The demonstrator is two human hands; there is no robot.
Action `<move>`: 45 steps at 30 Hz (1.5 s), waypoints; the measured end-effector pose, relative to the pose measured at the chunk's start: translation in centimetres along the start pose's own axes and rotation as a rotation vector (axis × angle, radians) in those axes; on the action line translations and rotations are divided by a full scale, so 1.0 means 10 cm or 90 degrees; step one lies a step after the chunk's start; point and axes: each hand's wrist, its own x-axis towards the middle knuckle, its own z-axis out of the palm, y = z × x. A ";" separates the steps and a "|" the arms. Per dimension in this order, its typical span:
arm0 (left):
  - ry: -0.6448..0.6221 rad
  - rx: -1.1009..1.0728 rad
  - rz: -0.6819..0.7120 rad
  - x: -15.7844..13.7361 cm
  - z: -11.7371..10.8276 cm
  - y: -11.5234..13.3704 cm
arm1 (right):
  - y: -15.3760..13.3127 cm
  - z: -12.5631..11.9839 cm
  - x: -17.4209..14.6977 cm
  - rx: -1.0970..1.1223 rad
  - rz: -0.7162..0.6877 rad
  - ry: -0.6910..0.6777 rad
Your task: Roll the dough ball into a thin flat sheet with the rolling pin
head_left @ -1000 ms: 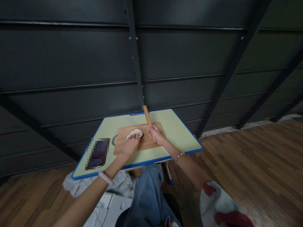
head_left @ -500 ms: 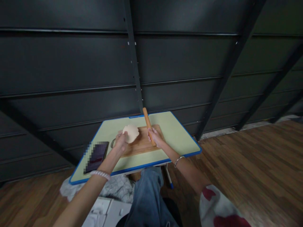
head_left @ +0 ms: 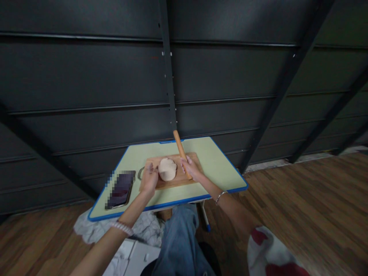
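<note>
A flat, roundish piece of dough lies on a wooden cutting board, its outline slightly uneven. My left hand is over the board's left part, right beside the dough's left edge; its fingers look a little apart and hold nothing that I can see. Closed around the lower part of a wooden rolling pin is my right hand. The pin slants over the board to the right of the dough, with its far end pointing toward the wall.
Under the board is a small pale green table with a blue rim. A phone or tablet, partly pixelated, lies at its left. The board's metal handle sticks out leftward. A dark panelled wall stands behind.
The dough was raised in my left hand and now lies flat on the board, with that hand lowered beside it. My right hand keeps its hold on the rolling pin.
</note>
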 end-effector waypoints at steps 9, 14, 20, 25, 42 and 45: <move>-0.081 0.469 0.531 0.09 -0.29 0.73 | -0.40 -0.14 -0.02 -0.587 -0.136 -0.231; -0.224 0.660 0.519 0.21 -0.27 0.62 | -0.58 -0.13 -0.16 -0.897 -0.246 -0.306; -0.304 0.803 0.485 0.11 -0.24 0.28 | -0.48 -0.07 -0.31 -0.947 -0.311 -0.257; -0.201 0.844 0.459 -0.29 -0.30 0.19 | -0.36 -0.05 -0.51 -0.932 -0.310 -0.159; -0.306 0.874 0.266 0.51 0.00 0.20 | -0.31 0.07 0.34 -0.982 -0.266 -0.190; -0.327 0.839 0.219 0.76 0.07 0.12 | -0.29 0.10 0.62 -0.963 -0.220 -0.201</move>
